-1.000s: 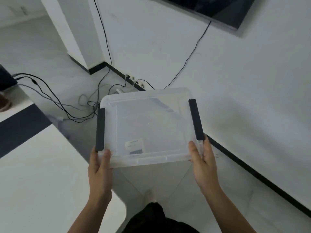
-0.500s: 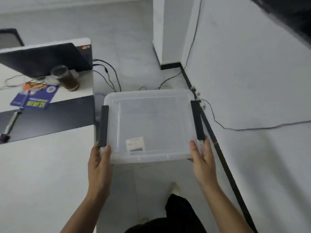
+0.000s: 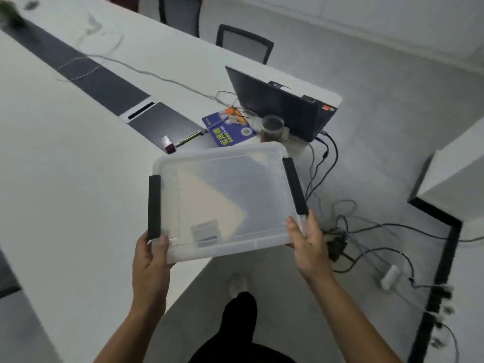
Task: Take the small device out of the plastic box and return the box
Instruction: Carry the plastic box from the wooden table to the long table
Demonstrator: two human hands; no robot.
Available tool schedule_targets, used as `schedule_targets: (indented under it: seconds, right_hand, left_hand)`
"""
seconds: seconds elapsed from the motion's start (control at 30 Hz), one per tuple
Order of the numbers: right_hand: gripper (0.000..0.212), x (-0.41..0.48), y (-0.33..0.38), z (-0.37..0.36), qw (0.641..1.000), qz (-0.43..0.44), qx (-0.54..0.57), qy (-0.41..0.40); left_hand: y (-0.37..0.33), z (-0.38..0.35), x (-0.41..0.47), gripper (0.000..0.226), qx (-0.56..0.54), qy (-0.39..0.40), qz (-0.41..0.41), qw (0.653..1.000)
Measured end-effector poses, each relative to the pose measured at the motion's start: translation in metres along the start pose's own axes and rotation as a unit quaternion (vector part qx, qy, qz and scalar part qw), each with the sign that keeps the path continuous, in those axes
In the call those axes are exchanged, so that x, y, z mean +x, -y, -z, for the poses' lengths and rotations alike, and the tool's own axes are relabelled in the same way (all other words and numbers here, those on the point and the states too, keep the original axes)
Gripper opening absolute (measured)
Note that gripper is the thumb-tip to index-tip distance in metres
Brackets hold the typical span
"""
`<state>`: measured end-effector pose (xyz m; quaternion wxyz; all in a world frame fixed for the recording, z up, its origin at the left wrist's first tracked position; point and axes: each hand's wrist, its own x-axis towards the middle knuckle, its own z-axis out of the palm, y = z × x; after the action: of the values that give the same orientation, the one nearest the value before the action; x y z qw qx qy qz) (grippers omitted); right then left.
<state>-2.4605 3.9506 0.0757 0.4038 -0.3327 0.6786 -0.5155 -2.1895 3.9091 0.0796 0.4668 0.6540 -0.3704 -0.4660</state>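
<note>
The box is clear plastic w/ a lid on top and a black clip on each short side. It is up in the air, held flat over the near corner of the desk and the floor next to it. A small label shows thru the plastic near the front. Can't tell if the small device is inside.

Left hand grips the box's front left corner, thumb on top, just under the left clip. Right hand grips the front right corner the same way, thumb on the lid.

Past the box, near the desk's far right corner, sits an open laptop. A cup w/ brown stuff stands just beside it, and a blue booklet lies next to the cup. A pen lies left of the booklet. Wires lie in a mess on the floor at right.
</note>
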Motion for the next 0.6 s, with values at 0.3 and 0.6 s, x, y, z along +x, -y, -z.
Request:
schedule_targets:
  seconds: [0.3, 0.6]
  right_hand:
    - [0.062, 0.174, 0.015, -0.068, 0.983, -0.003, -0.072, 0.167]
    - [0.088, 0.312, 0.009, -0.114, 0.935, -0.013, -0.17, 0.311]
  left_hand:
    - [0.009, -0.039, 0.102, 0.022, -0.023, -0.091, 0.055, 0.994]
    - [0.027, -0.089, 0.173, 0.037, -0.007, -0.178, 0.137, 0.974]
